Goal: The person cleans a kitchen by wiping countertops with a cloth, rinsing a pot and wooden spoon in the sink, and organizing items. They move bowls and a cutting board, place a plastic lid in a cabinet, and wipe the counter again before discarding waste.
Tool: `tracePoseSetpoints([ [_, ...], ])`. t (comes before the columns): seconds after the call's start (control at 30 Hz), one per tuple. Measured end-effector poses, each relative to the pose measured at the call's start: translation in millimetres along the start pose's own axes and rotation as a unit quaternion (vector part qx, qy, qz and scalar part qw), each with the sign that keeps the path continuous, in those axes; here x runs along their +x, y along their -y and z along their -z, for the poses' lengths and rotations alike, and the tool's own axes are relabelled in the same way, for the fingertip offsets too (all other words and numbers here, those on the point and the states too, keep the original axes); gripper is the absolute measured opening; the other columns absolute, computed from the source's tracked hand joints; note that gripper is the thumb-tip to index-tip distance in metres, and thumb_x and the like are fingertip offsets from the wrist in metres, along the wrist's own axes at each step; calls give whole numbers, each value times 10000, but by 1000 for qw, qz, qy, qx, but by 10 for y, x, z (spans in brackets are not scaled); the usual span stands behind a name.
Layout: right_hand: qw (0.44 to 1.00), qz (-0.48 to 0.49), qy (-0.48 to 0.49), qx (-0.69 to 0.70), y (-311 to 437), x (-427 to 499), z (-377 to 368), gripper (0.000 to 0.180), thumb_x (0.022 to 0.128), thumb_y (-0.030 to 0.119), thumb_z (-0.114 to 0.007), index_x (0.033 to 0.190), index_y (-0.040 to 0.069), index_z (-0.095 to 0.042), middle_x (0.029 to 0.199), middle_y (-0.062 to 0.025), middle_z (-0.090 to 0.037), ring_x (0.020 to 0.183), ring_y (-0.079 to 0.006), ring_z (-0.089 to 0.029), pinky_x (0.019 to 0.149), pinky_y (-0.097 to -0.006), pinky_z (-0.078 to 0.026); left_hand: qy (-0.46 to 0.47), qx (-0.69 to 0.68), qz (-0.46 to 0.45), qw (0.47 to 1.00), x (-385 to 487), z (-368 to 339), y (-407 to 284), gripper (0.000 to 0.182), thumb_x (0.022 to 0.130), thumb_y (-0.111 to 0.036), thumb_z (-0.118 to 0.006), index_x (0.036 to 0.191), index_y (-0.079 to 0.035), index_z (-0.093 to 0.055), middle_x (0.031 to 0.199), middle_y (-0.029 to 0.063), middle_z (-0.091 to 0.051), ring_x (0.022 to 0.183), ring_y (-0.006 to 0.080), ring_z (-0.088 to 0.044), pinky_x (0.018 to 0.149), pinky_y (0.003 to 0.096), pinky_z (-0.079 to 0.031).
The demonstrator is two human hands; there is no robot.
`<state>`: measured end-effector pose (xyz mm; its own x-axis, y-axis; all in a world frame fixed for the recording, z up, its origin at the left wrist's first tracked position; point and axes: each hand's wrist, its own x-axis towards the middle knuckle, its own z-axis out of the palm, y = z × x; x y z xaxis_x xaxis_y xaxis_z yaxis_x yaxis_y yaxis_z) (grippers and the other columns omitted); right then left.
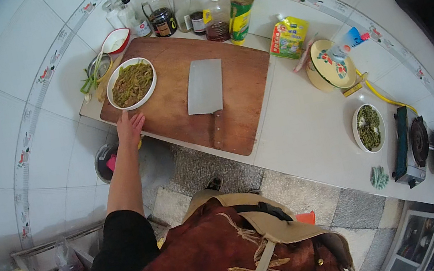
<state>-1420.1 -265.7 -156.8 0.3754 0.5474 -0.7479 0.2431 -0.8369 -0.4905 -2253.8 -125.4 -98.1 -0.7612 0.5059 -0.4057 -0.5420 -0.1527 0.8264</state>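
My left hand (130, 128) reaches to the front left edge of a wooden cutting board (166, 83). Its fingertips are at the near rim of a white bowl (132, 84) of cooked green vegetable strips and meat; whether they touch it I cannot tell. The fingers are spread and hold nothing visible. On the middle of the board a cleaver (205, 87) lies flat, its wooden handle towards me. My right hand is out of view. A second white bowl, with green peas or beans (369, 128), stands on the counter at the right.
Sauce bottles (161, 17) and a green canister (241, 15) line the wall. Spring onions (97, 71) lie by a metal bowl at the left. A yellow enamel basin (329, 65), a scouring pad (379, 177) and a gas stove (409, 153) are at the right. A bin (106, 163) stands below.
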Motion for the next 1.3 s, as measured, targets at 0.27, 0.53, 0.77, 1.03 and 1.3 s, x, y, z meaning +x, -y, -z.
tracePoseSetpoints([
  [0.27,996,22,79,-41,232,-271,-1069,215,893,200,-676,982,5,-693,820,-77,-700,659,-168,-653,590,-310,-538,78,52,51,994,417,32,-212,411,972,-165,-503,1302,1,-325,1144,325,-572,1005,423,-647,847,478,-589],
  [0.53,996,-9,87,-32,-104,-472,-1472,224,889,211,-675,980,6,-692,818,-85,-702,656,-175,-656,589,-316,-541,45,92,28,994,562,-36,-237,392,966,-111,-500,1315,2,-361,1150,242,-586,910,376,-673,735,466,-623],
  [0.77,996,-74,56,1,-910,-543,-1345,232,885,220,-675,977,7,-691,817,-91,-704,654,-180,-658,588,-321,-543,153,114,33,981,-181,-133,-374,434,921,-112,-522,1333,-31,-410,1166,216,-614,909,343,-694,717,394,-629],
  [1.03,995,40,21,-93,-324,-750,-1117,204,880,209,-685,912,7,-695,765,-74,-687,622,-173,-663,522,-314,-545,334,194,76,919,-1228,-1332,-10,407,944,-58,-445,1348,-47,-395,1183,195,-617,940,315,-699,712,397,-631],
  [1.3,984,-57,-12,168,-1141,-479,-1290,202,862,169,-710,941,-17,-692,791,-75,-690,591,-170,-646,511,-304,-542,445,243,199,839,-2077,-2368,1157,419,935,-61,-441,1349,-49,-382,1154,202,-614,887,318,-705,696,411,-635],
])
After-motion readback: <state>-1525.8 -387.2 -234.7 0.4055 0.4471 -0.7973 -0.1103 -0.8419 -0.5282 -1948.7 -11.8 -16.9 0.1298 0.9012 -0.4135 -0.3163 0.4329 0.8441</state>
